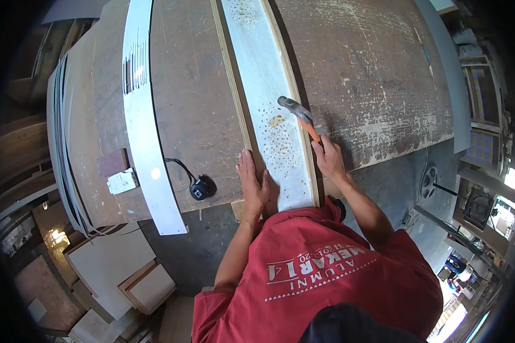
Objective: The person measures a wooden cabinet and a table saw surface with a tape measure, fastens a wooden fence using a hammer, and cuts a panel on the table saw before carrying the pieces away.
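- At the middle of my feed, a long white panel [263, 57] runs away from the red T-shirt [377, 286] across a worn brown workbench [183, 103]; a wooden strip borders each long side, the left strip [230, 68] and the right strip [285, 57]; small marks speckle the panel in two clusters, and I cannot tell whether they are holes or chips.
- Near that panel's right border, I see the right hand [329, 158] with its fingers wrapped around the orange handle of a claw hammer [301, 114]; the hammer's head points up and left over the panel, beside a tan patch [276, 121]; I cannot tell whether it touches the surface.
- Opposite, the left hand [252, 183] lies spread over the left strip, fingers extended and thumb apart, with nothing gripped that I can see.
- Left of the left hand, a black tape measure [200, 190] rests on the bench with its strap [181, 166] reaching toward a slotted white strip [146, 126]; beyond that strip sit a reddish-brown block [112, 163] and a white block [120, 182], just beside each other.
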Tool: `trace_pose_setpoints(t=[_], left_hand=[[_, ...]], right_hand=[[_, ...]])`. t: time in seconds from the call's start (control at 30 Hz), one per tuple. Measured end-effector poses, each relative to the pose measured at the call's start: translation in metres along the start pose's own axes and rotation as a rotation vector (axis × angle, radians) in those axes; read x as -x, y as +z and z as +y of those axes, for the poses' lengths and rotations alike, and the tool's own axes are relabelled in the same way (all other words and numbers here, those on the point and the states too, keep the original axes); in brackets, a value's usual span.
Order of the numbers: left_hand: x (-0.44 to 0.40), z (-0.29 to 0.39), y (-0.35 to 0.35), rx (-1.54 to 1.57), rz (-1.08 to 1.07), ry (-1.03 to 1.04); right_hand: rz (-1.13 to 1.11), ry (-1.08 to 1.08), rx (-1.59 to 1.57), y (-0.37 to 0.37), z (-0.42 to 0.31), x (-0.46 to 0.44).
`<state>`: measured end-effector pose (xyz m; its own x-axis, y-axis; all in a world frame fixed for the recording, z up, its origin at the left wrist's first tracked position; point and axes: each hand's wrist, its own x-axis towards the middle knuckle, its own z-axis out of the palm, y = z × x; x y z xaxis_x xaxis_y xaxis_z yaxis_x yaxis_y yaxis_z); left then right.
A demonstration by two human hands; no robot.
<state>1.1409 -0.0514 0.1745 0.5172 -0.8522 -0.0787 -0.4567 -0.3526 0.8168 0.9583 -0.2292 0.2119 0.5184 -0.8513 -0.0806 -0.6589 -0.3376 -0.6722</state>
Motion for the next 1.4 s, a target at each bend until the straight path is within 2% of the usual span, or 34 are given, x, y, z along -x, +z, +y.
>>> trace_pose_setpoints(t=[0.07, 0.2, 0.27, 0.47, 0.53, 0.6, 0.73, 0.77, 0.83, 0.87, 0.9, 0.97, 1.0, 1.07, 1.1, 1.17, 1.3, 1.37, 1.4], left_hand=[[0.000, 0.000, 0.001, 0.005, 0.002, 0.003], [0.004, -0.003, 0.002, -0.010, 0.006, 0.003], [-0.001, -0.003, 0.002, -0.013, 0.028, 0.023], [-0.019, 0.002, -0.006, 0.025, 0.030, -0.030], [-0.044, 0.005, -0.010, 0.033, 0.086, 0.028], [-0.069, 0.012, -0.015, -0.016, 0.105, 0.047], [-0.115, 0.037, -0.023, -0.063, 0.142, 0.144], [-0.129, 0.039, -0.021, -0.058, 0.150, 0.147], [-0.156, 0.040, -0.018, -0.101, 0.145, 0.171], [-0.171, 0.041, -0.017, -0.086, 0.154, 0.186], [-0.189, 0.040, -0.015, -0.086, 0.166, 0.188], [-0.221, 0.036, -0.009, -0.227, 0.096, 0.201], [-0.234, 0.033, -0.007, -0.276, 0.104, 0.245], [-0.245, 0.043, -0.013, -0.394, 0.062, 0.263], [-0.249, 0.046, -0.013, -0.508, 0.011, 0.276], [-0.251, 0.045, -0.007, -0.516, 0.059, 0.276], [-0.259, 0.047, -0.006, -0.501, 0.051, 0.227], [-0.259, 0.046, -0.004, -0.512, 0.046, 0.214], [-0.259, 0.046, -0.004, -0.509, 0.043, 0.205]], right_hand=[[0.096, -0.054, -0.144, -0.010, -0.012, 0.007], [0.081, -0.076, -0.162, -0.008, -0.005, 0.018], [0.001, -0.006, -0.086, -0.006, -0.001, 0.019], [-0.010, 0.130, -0.142, -0.005, -0.015, 0.018], [-0.029, 0.187, -0.102, -0.007, -0.016, 0.016], [0.069, 0.142, -0.069, -0.010, -0.017, 0.004], [0.088, 0.133, -0.044, -0.039, -0.048, -0.035], [0.090, 0.124, -0.039, -0.039, -0.052, -0.048], [0.077, 0.083, -0.240, -0.039, -0.061, -0.078], [-0.019, 0.148, -0.360, -0.041, -0.068, -0.095], [-0.019, 0.135, -0.360, -0.042, -0.080, -0.114], [-0.025, 0.231, -0.563, -0.037, -0.102, -0.153], [-0.025, 0.221, -0.566, -0.030, -0.102, -0.178], [0.064, 0.033, -0.482, -0.013, -0.099, -0.237], [0.066, 0.023, -0.484, -0.010, -0.102, -0.268], [0.046, 0.074, -0.279, -0.004, -0.110, -0.325], [0.067, 0.023, -0.213, 0.009, -0.129, -0.413], [0.447, -0.387, -0.142, 0.039, -0.111, -0.459], [0.446, -0.382, -0.147, 0.049, -0.105, -0.475]])
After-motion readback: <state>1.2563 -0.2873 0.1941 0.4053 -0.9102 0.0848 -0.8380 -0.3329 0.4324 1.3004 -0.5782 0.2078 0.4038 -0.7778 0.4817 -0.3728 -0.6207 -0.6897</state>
